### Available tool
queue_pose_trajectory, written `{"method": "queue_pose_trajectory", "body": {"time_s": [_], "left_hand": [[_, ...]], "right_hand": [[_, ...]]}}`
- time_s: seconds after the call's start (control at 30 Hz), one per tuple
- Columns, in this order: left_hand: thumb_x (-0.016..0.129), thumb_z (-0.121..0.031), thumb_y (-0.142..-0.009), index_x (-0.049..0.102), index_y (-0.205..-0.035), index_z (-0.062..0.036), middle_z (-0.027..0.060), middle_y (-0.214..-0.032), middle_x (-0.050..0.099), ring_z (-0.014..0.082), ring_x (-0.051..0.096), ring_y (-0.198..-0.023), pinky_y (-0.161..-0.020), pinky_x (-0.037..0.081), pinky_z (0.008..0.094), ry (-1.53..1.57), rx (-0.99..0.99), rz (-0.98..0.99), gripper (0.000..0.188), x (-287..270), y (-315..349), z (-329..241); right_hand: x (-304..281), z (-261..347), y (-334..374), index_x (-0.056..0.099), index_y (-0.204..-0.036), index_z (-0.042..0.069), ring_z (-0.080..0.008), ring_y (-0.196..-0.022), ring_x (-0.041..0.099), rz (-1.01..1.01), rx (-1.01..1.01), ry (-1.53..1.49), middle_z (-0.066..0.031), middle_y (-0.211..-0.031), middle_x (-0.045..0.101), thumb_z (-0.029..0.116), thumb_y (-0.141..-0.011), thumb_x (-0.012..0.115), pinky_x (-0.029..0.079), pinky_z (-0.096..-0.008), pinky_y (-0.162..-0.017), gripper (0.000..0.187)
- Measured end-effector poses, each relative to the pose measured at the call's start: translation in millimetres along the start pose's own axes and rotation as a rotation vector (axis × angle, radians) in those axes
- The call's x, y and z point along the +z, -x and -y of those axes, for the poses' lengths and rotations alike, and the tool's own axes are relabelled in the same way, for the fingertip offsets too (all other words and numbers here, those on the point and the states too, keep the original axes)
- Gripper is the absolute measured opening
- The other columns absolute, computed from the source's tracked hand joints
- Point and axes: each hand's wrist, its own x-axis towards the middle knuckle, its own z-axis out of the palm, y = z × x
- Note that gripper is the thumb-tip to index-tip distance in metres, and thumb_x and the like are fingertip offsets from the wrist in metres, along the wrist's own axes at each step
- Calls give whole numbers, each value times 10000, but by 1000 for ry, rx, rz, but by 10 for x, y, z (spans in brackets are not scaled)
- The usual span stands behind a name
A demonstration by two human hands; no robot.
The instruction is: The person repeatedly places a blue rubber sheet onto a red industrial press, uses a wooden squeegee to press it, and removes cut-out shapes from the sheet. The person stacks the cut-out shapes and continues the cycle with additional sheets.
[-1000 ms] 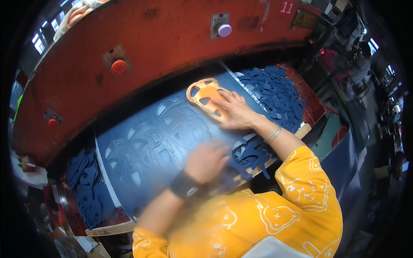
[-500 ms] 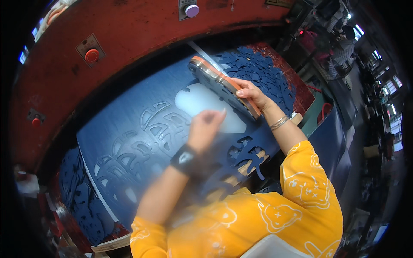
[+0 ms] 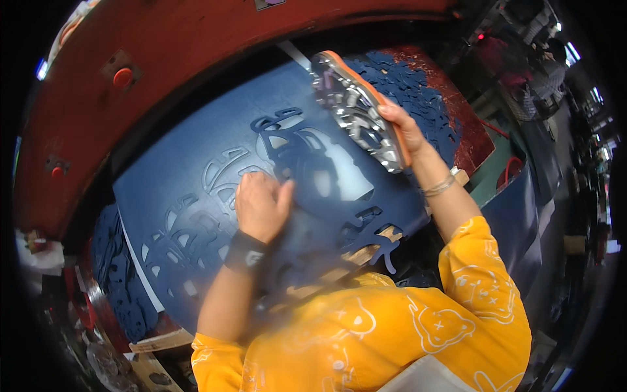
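Note:
My right hand [image 3: 405,129] grips a cutting die [image 3: 360,112] by its orange edge. The die is tilted up above the blue sheet [image 3: 189,144], its shiny metal underside facing left. My left hand [image 3: 262,206] is over the middle of the sheet, fingers curled and thumb out to the right; its fingertips are hidden, so what they hold cannot be made out. Right beside the thumb, a dark blue cut piece [image 3: 305,157] with several openings lies partly over a pale gap [image 3: 349,173]. More curved cut outlines [image 3: 225,166] run leftward across the sheet.
A red machine beam [image 3: 85,98] with red buttons [image 3: 123,77] spans the far side. Blue scraps are heaped at the far right [image 3: 408,85] and the left [image 3: 117,274]. Wooden strips [image 3: 353,258] and loose blue offcuts [image 3: 385,245] lie along the near edge.
My left hand has moved left and nearer the sheet. A blue cut piece now covers much of the pale gap. The die in my right hand has turned, showing more of its underside.

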Motion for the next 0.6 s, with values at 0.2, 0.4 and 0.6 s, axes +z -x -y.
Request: {"method": "queue_pose_trajectory", "body": {"time_s": [0.2,0.4,0.6], "left_hand": [[755,-303,-745,529,-1269,-95,157,-1336,498,356,409,-1294,-1094,311,481,2,417,181,607,135,129,-476],[688,-274,-798,507,-1331,-114,150,-1236,578,340,484,-1229,-1024,381,478,-81,411,314,585,164,139,-529],[580,-114,-910,594,-1228,-49,45,-1039,691,144,646,-781,-631,508,293,616,-235,277,325,-27,-385,-425]], "right_hand": [[-498,323,549,473,-1382,9,-269,-1200,524,-315,-100,1024,-210,-1382,475,283,-684,777,402,-359,-1029,809],[-664,174,751,567,-1319,114,-320,-1289,413,-529,83,1822,-174,-1416,446,264,-623,775,292,-444,-1078,741],[54,58,523,648,-1093,61,-241,-983,628,-292,-440,1298,-141,-1038,660,85,-809,618,493,-333,-852,287]]}}
